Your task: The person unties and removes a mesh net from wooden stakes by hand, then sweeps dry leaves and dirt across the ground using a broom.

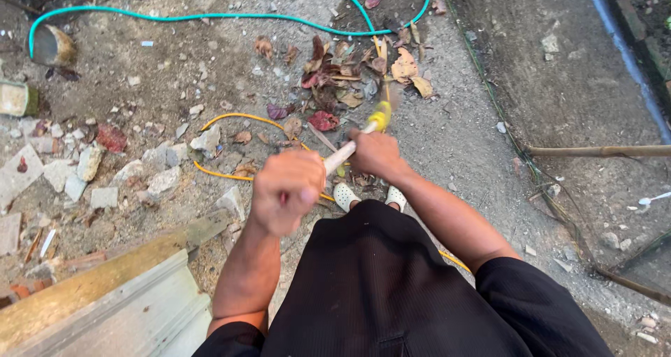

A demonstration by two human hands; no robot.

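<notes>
Both my hands grip a pale broom handle (340, 156) that slants from near my chest down to the ground. My left hand (286, 189) is closed around its upper end. My right hand (377, 153) holds it lower down, just behind the yellow fitting (379, 117) at the broom's head. Beyond that fitting lies a pile of dry red and brown leaves (349, 74) on the dirty concrete. My white shoes (344, 196) show below the hands.
A green hose (210, 16) curves across the top and a yellow hose (231, 119) loops near the leaves. Broken stones and rubble (84, 168) lie at the left, wooden planks (105, 280) at lower left, a stick (601, 150) and a concrete slab at the right.
</notes>
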